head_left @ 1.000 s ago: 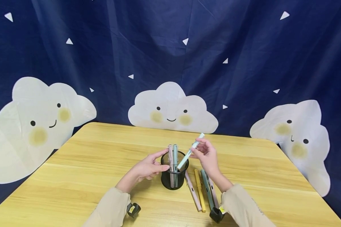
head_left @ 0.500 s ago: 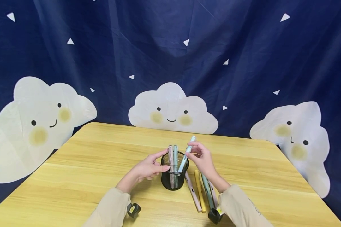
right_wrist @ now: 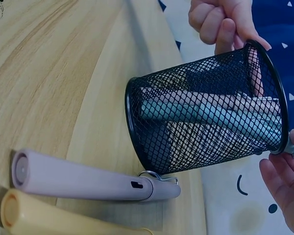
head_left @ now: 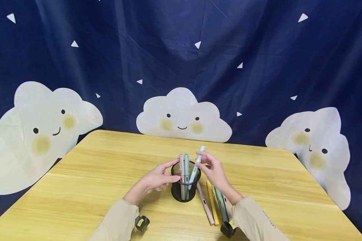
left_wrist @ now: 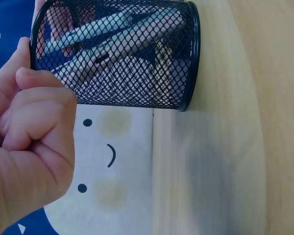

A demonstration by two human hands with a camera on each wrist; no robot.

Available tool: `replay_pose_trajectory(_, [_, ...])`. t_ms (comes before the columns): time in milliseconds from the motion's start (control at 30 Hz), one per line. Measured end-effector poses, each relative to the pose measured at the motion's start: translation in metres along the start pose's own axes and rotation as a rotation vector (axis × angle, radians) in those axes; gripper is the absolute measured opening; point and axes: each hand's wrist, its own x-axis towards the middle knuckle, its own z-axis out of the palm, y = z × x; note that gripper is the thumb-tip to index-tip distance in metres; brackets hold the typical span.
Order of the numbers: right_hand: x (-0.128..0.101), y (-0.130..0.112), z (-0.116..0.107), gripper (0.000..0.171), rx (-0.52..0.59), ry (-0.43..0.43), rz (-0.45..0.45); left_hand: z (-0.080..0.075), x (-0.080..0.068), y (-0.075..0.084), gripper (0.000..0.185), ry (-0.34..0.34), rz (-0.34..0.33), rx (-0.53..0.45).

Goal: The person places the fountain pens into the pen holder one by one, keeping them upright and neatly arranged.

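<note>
A black mesh pen holder point(head_left: 175, 193) stands upright on the table, holding a pink pen point(head_left: 181, 163) and a pale green pen point(head_left: 186, 162). My left hand point(head_left: 157, 178) grips its rim from the left, thumb at the front and index finger toward the back; the left wrist view shows the other fingers curled point(left_wrist: 41, 112). Between thumb and fingertips, my right hand point(head_left: 215, 170) pinches a light blue pen point(head_left: 194, 174) near its upper end. That pen leans to the right, its lower part inside the holder. The right wrist view shows the mesh side point(right_wrist: 206, 117) with pens behind it.
Right of the holder, several pens lie on the wooden table point(head_left: 87, 187): a pink one point(head_left: 206, 208), a yellow one point(head_left: 212, 205), a dark green one point(head_left: 221, 205) and a lilac one point(head_left: 226, 203), partly hidden. A blue cloud-print curtain point(head_left: 247, 40) hangs behind.
My right hand has moved left and slightly down, bringing the light blue pen from over the rim into the holder and more upright. My left hand stays at the rim.
</note>
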Motion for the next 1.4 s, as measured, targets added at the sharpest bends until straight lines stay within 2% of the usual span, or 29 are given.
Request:
replay_pose_trajectory(167, [0.001,0.002,-0.001,0.053,-0.004,-0.015,-0.064,0.0,0.0,0.0,0.074,-0.001,0.005,0.007])
replay_pose_trajectory(333, [0.001,0.001,-0.002,0.07,0.017,-0.032,-0.037,0.0,0.0,-0.001,0.074,-0.001,0.006,0.001])
replay_pose_trajectory(700, [0.001,-0.007,-0.002,0.062,0.024,-0.071,-0.027,0.0,-0.001,0.0,0.076,0.002,0.0,-0.002])
replay_pose_trajectory(933, [0.001,-0.004,0.0,0.057,0.006,-0.072,0.026,-0.001,-0.001,-0.001,0.076,-0.01,-0.01,-0.041])
replay_pose_trajectory(1033, [0.001,-0.005,0.0,0.056,0.011,-0.075,0.023,-0.001,-0.001,-0.001,0.076,-0.018,-0.002,-0.041])
replay_pose_trajectory(1267, [-0.002,-0.027,-0.001,0.052,0.027,-0.081,-0.006,0.0,-0.001,0.0,0.077,-0.011,-0.012,-0.038])
replay_pose_trajectory(1400, [-0.001,-0.016,0.0,0.047,0.026,-0.078,0.0,0.0,0.0,-0.001,0.076,-0.012,-0.012,-0.039])
